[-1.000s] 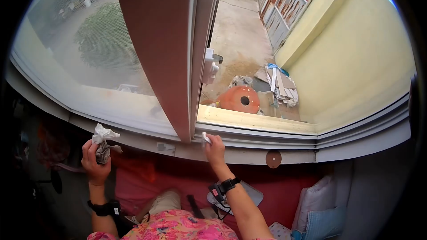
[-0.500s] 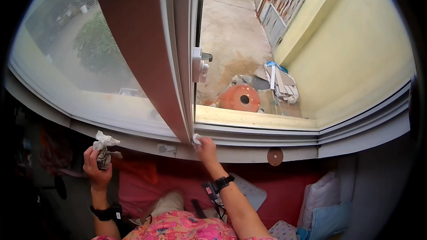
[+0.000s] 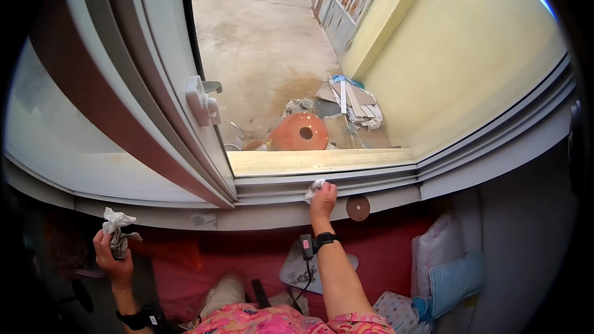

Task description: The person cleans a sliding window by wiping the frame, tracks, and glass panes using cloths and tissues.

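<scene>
My right hand pinches a crumpled white tissue and presses it against the lower window track, right of the sliding sash. My left hand is raised at the lower left, its fingers wrapped round a wad of crumpled tissue, white on top and grey and soiled lower down. That wad is clear of the window frame. A white latch sits on the sash edge.
A brown disc is at the sill's edge, close to my right hand. Below lies a red cover with pillows at the right. Outside, an orange round object and stacked boards stand beyond the opening.
My right hand has moved right along the track with its tissue, away from the sash's corner. The view has turned to the right. My left hand still holds its wad.
</scene>
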Demonstrator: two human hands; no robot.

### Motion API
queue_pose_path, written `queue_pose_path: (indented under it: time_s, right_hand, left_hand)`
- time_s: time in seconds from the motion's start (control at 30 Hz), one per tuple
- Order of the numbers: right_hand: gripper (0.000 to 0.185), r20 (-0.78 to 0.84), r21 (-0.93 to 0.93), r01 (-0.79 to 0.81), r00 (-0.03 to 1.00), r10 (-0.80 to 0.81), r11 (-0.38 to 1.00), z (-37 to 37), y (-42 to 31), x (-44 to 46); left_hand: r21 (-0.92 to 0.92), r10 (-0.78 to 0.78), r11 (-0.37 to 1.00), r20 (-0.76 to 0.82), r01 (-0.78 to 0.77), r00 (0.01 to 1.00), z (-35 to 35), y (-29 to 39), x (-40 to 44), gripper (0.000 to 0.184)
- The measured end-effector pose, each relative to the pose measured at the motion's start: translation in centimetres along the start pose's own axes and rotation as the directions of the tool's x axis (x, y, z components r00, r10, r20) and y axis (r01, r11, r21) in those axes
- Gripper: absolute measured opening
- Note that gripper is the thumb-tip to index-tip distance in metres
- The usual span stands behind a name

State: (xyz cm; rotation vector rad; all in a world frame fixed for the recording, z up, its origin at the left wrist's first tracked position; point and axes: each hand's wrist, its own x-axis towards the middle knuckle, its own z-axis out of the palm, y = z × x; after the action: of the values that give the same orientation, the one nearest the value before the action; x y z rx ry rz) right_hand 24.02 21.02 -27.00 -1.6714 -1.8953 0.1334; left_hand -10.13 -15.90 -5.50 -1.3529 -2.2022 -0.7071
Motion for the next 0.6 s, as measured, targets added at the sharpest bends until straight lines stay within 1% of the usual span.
queue_pose_path:
  time_s: [0.07, 0.13, 0.17, 0.23, 0.33, 0.4, 0.47, 0.6]
  right_hand:
    - [0.013, 0.082, 0.078, 0.122, 0.988, -0.129, 0.989, 1.2, -3.2, -2.7]
    - [0.014, 0.113, 0.188, 0.329, 0.929, -0.353, 0.925, 1.6, -7.3, -5.3]
    - [0.014, 0.116, 0.205, 0.334, 0.925, -0.362, 0.920, 1.8, -8.3, -5.9]
    - [0.015, 0.214, 0.456, 0.320, 0.866, -0.451, 0.830, 1.9, -10.3, -6.1]
    - [0.014, 0.173, 0.526, 0.326, 0.863, -0.474, 0.785, 0.2, -10.3, -4.3]
    - [0.016, 0.131, 0.359, 0.291, 0.925, -0.356, 0.887, -1.1, -8.9, -3.2]
    - [0.019, 0.230, 0.271, 0.222, 0.930, -0.287, 0.937, -0.3, -6.5, -3.8]
    - [0.020, 0.164, 0.373, 0.256, 0.928, -0.335, 0.892, 0.5, -5.2, -3.7]
  left_hand:
    - [-0.014, -0.004, 1.000, 0.006, 0.004, 1.000, 0.1, 0.3, 0.2, 0.045]
    - [-0.053, -0.023, 0.998, 0.060, 0.027, 0.998, -0.1, 0.7, 0.7, 0.046]
    - [-0.055, -0.017, 0.998, 0.064, 0.020, 0.998, 0.1, 0.9, 1.0, 0.048]
    - [-0.039, 0.000, 0.999, 0.046, 0.002, 0.999, 0.2, 1.2, 1.4, 0.049]
    - [-0.028, -0.005, 1.000, 0.025, 0.005, 1.000, 0.4, 1.6, 1.6, 0.048]
    - [-0.010, -0.013, 1.000, 0.016, 0.013, 1.000, 0.5, 1.5, 1.6, 0.047]
    - [-0.028, 0.000, 1.000, 0.045, 0.001, 0.999, 0.7, 1.5, 1.7, 0.045]
    - [-0.075, 0.008, 0.997, 0.050, -0.005, 0.999, 1.5, 2.3, 2.2, 0.044]
